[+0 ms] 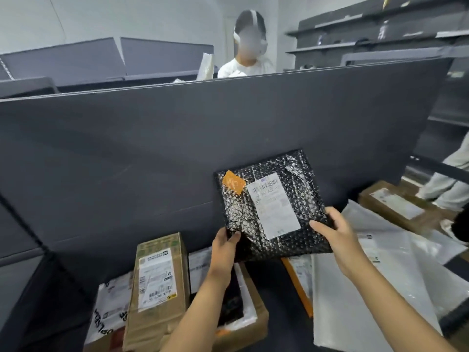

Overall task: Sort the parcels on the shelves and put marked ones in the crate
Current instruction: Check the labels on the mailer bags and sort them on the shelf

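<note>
You hold the black parcel [272, 207] upright above the boxes [157, 288], your left hand [224, 246] clamped on its lower left corner, your right hand [335, 231] gripping its lower right edge.

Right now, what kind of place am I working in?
Probably a parcel sorting or pickup room: dark shelving along the walls, labelled cardboard boxes and mailers on the shelf, and a black bubble mailer in both hands.
</note>
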The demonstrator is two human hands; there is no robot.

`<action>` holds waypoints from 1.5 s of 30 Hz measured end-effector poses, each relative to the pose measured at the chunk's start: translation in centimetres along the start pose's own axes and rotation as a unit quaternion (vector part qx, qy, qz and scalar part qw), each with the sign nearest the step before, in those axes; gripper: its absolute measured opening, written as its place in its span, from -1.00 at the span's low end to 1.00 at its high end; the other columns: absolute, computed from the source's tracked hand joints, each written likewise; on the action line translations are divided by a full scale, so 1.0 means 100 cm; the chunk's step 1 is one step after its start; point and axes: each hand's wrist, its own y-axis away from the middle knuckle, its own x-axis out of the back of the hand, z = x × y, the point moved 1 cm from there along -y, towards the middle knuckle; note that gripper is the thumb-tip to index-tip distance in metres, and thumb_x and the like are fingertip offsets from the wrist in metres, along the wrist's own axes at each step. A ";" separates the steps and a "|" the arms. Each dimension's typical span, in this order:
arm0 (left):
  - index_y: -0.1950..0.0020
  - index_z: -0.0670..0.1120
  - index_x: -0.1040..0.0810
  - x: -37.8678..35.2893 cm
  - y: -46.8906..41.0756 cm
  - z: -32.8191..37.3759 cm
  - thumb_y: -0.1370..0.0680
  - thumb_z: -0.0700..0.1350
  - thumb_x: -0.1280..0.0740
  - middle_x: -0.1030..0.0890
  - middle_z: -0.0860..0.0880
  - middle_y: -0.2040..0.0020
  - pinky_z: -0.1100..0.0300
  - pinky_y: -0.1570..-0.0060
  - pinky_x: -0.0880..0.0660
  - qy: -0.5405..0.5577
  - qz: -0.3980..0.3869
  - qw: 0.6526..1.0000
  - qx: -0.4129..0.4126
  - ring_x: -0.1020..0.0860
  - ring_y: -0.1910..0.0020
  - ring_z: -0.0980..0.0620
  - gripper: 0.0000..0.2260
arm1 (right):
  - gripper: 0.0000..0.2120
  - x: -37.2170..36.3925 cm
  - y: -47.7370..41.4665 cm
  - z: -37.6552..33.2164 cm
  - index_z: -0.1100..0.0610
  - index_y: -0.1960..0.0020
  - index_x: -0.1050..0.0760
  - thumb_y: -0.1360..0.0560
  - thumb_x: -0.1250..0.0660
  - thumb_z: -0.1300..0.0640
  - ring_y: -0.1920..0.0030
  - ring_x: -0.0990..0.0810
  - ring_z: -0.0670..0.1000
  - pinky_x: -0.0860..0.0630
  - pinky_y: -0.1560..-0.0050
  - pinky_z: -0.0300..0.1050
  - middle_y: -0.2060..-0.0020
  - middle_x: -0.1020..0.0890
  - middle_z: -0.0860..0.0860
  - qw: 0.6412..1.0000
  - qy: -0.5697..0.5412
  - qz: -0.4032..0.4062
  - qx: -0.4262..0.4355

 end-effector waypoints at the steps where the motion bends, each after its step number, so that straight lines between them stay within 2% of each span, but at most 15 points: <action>1: -0.49 -0.14 -0.25 0.002 0.002 0.003 -0.61 -0.16 -0.26 -0.33 -0.04 -0.45 0.13 -0.37 -0.24 0.000 0.001 1.000 -0.011 -0.27 -0.47 -0.04 -0.55 | -0.80 0.001 -0.001 0.002 -0.06 -0.01 -0.52 -0.51 -0.33 0.23 -0.07 -0.61 0.05 -0.52 -0.14 0.06 -0.02 -0.64 -0.02 1.000 0.001 0.000 -0.004; 5: -0.17 -0.17 -0.49 0.012 0.005 0.015 -0.60 -0.29 -0.24 -0.57 -0.03 -0.13 0.47 -0.02 -0.41 -0.027 -0.011 0.995 -0.095 -0.51 -0.21 0.03 -0.84 | -0.79 -0.003 -0.008 0.009 -0.01 0.02 -0.51 -0.51 -0.31 0.31 -0.05 -0.59 0.05 -0.51 0.01 -0.09 0.01 -0.62 0.02 0.999 -0.021 0.009 -0.023; 7: -0.05 -0.06 -0.51 0.020 0.009 0.022 -0.59 -0.31 -0.23 -0.60 0.01 -0.04 0.44 0.02 -0.47 -0.035 -0.010 0.989 -0.142 -0.55 -0.09 0.07 -0.83 | -0.76 -0.011 -0.008 0.010 0.00 0.04 -0.50 -0.51 -0.29 0.34 -0.01 -0.58 0.02 -0.48 0.07 -0.16 0.01 -0.61 0.03 0.999 -0.037 0.003 -0.023; 10: -0.07 0.03 -0.52 0.035 0.019 0.029 -0.60 -0.25 -0.25 -0.62 0.04 -0.06 0.27 -0.10 -0.49 -0.074 0.003 0.976 -0.204 -0.57 -0.10 0.11 -0.81 | -0.77 -0.028 -0.010 0.011 0.00 -0.06 -0.50 -0.53 -0.29 0.31 -0.07 -0.59 -0.02 -0.51 -0.04 -0.09 -0.06 -0.62 0.02 0.998 -0.046 -0.028 -0.030; 14: -0.25 -0.03 -0.49 0.060 0.032 0.039 -0.60 -0.18 -0.26 -0.59 0.08 -0.14 0.37 -0.10 -0.47 -0.114 0.048 0.960 -0.253 -0.54 -0.15 0.18 -0.77 | -0.71 -0.057 -0.017 0.007 -0.04 -0.16 -0.49 -0.53 -0.30 0.28 -0.19 -0.56 0.03 -0.45 -0.28 0.09 -0.07 -0.62 -0.08 0.998 -0.037 -0.053 -0.018; 18: -0.10 0.20 -0.46 0.089 0.047 0.055 -0.60 -0.20 -0.26 -0.58 0.21 -0.06 0.50 0.00 -0.42 -0.153 0.109 0.943 -0.276 -0.52 -0.07 0.33 -0.73 | -0.56 -0.096 -0.019 -0.010 0.19 -0.42 -0.30 -0.56 -0.23 0.33 -0.15 -0.38 -0.07 -0.30 -0.19 -0.16 0.13 -0.40 -0.24 0.992 -0.089 -0.086 -0.029; 20: -0.07 0.18 -0.47 0.103 0.053 0.061 -0.59 -0.22 -0.26 -0.59 0.21 -0.01 0.49 0.05 -0.42 -0.165 0.132 0.935 -0.285 -0.54 0.00 0.33 -0.73 | -0.57 -0.113 -0.021 -0.013 0.11 -0.40 -0.32 -0.56 -0.24 0.32 -0.17 -0.42 -0.07 -0.32 -0.18 -0.17 0.05 -0.48 -0.18 0.986 -0.100 -0.126 -0.034; 23: -0.05 0.10 -0.48 0.122 0.061 0.062 -0.59 -0.25 -0.27 -0.60 0.16 0.06 0.46 0.11 -0.43 -0.169 0.167 0.929 -0.283 -0.55 0.08 0.32 -0.77 | -0.64 -0.136 -0.022 -0.013 -0.02 -0.22 -0.43 -0.54 -0.26 0.34 -0.21 -0.53 -0.04 -0.41 -0.16 -0.16 -0.16 -0.58 -0.05 0.981 -0.079 -0.174 -0.026; 27: -0.02 0.08 -0.51 0.145 0.071 0.063 -0.59 -0.17 -0.29 -0.62 0.07 0.07 0.27 0.08 -0.51 -0.157 0.203 0.932 -0.257 -0.58 0.08 0.21 -0.87 | -0.73 -0.160 -0.018 -0.018 -0.04 -0.12 -0.45 -0.55 -0.25 0.30 -0.07 -0.55 -0.14 -0.45 0.03 -0.26 -0.04 -0.59 -0.13 0.968 -0.068 -0.240 -0.039; 30: 0.00 0.10 -0.50 0.159 0.082 0.069 -0.57 -0.17 -0.30 -0.62 0.13 0.05 0.34 0.09 -0.48 -0.159 0.237 0.929 -0.235 -0.57 0.08 0.27 -0.85 | -0.77 -0.177 -0.010 -0.022 0.00 -0.11 -0.43 -0.56 -0.24 0.29 0.10 -0.49 -0.27 -0.40 0.18 -0.31 0.08 -0.55 -0.20 0.963 -0.052 -0.259 -0.060; 33: -0.06 0.03 -0.53 0.178 0.092 0.073 -0.58 -0.16 -0.30 -0.62 0.11 0.03 0.23 0.00 -0.50 -0.159 0.276 0.922 -0.219 -0.59 -0.02 0.13 -0.88 | -0.77 -0.194 -0.001 -0.025 0.03 -0.13 -0.48 -0.54 -0.28 0.28 0.04 -0.58 -0.14 -0.44 0.15 -0.22 -0.01 -0.63 -0.06 0.958 -0.035 -0.279 -0.065; 37: -0.20 -0.07 -0.54 0.208 0.106 0.079 -0.57 -0.09 -0.30 -0.62 0.00 -0.12 0.02 -0.21 -0.49 -0.137 0.319 0.915 -0.204 -0.56 -0.15 0.04 -0.78 | -0.76 -0.213 0.014 -0.034 0.02 0.01 -0.50 -0.51 -0.28 0.35 0.04 -0.60 -0.08 -0.48 0.08 -0.20 0.06 -0.65 -0.08 0.941 -0.058 -0.327 -0.063; 39: -0.10 0.01 -0.56 0.216 0.112 0.077 -0.58 -0.14 -0.29 -0.64 0.04 -0.05 0.10 -0.13 -0.52 -0.113 0.315 0.921 -0.199 -0.59 -0.06 0.13 -0.87 | -0.73 -0.218 0.019 -0.037 0.04 0.01 -0.51 -0.49 -0.27 0.39 0.01 -0.61 -0.06 -0.50 0.01 -0.16 0.06 -0.67 -0.08 0.934 -0.075 -0.343 -0.065; 41: -0.01 0.07 -0.55 0.217 0.115 0.073 -0.59 -0.17 -0.27 -0.65 0.07 0.01 0.17 -0.03 -0.53 -0.100 0.305 0.928 -0.188 -0.60 0.01 0.14 -0.86 | -0.70 -0.219 0.022 -0.037 0.00 -0.03 -0.51 -0.50 -0.27 0.38 -0.04 -0.61 -0.06 -0.49 -0.05 -0.12 0.01 -0.66 -0.07 0.932 -0.081 -0.346 -0.066; 45: -0.02 0.09 -0.52 0.211 0.110 0.057 -0.60 -0.17 -0.25 -0.64 0.08 -0.02 0.24 0.01 -0.52 -0.086 0.282 0.943 -0.154 -0.60 -0.01 0.14 -0.85 | -0.65 -0.210 0.026 -0.033 -0.14 -0.05 -0.50 -0.52 -0.28 0.32 -0.07 -0.61 -0.14 -0.47 -0.11 -0.15 -0.02 -0.66 -0.16 0.938 -0.067 -0.338 -0.047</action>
